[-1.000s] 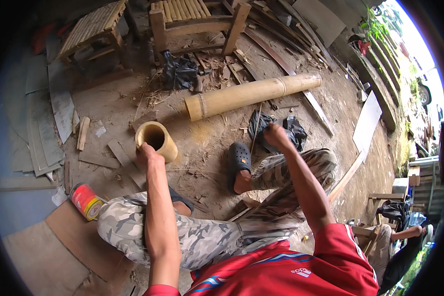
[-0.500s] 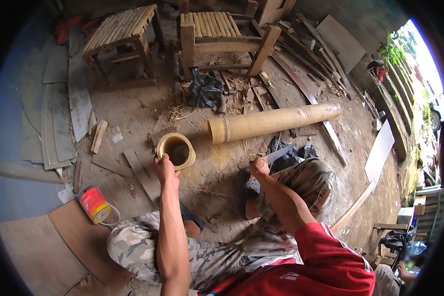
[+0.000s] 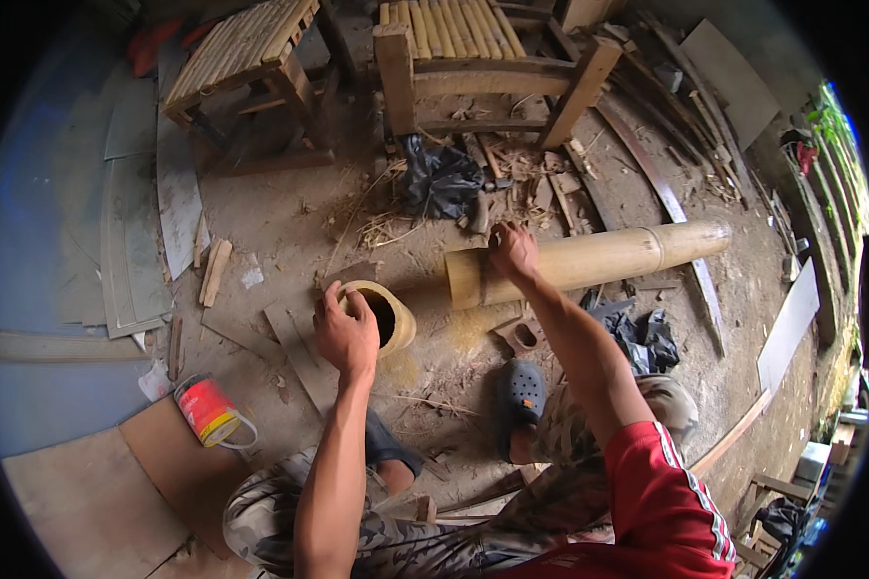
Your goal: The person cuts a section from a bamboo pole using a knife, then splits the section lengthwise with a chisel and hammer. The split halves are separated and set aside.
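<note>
My left hand is closed over the rim of a short bamboo section, its fingers bent at the dark open end. A long bamboo pole lies across the ground to the right. Near the pole's left end, my right hand has its fingers curled over the top; their tips are partly hidden. A gap separates the short section from the pole. Beneath my right forearm, a thin grey blade-like piece lies beside crumpled black plastic.
Bamboo-slat stools and a wooden frame seat stand ahead. A black plastic bag sits among wood scraps. At left lies a red and yellow can. Planks lie at right. My clog-shod foot is below the pole.
My right hand has let go of the flat metal blade tool by my knee and moved up onto the pole. My left hand has shifted over the short section's rim. The view has moved.
</note>
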The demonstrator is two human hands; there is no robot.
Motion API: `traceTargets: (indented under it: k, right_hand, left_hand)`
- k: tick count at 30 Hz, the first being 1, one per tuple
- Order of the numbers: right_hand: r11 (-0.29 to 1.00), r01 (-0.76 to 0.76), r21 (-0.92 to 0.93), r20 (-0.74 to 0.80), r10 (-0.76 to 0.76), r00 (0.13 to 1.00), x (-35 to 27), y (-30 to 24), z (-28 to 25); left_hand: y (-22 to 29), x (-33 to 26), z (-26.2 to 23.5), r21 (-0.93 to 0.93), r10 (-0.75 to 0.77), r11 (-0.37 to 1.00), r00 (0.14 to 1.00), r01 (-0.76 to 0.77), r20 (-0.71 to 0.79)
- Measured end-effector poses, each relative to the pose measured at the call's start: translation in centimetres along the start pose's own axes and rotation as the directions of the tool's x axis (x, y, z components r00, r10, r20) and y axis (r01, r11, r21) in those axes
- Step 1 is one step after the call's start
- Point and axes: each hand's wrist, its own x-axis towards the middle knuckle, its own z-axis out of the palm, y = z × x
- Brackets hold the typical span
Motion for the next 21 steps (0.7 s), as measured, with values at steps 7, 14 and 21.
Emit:
traceTargets:
  k: [7, 14, 21]
  right_hand:
    - [0.953, -0.303, -0.03, 0.335, 0.295, 0.895, 7.2, -2.3, 4.4]
    - [0.943, -0.301, 0.141, 0.18, 0.275, 0.945, 10.2, 2.0, 9.7]
    - [0.926, -0.349, 0.145, 0.266, 0.303, 0.915, 12.2, 2.8, 11.5]
  left_hand:
    - [-0.8, 0.0, -1.1, -0.013, -0.023, 1.0, 1.0, 0.023, 0.013]
    - [-0.2, 0.2, -0.7, -0.006, 0.008, 1.0, 0.999, -0.008, 0.041]
    - [-0.4, 0.4, -0.2, -0.027, 0.035, 0.999, 0.999, -0.034, 0.032]
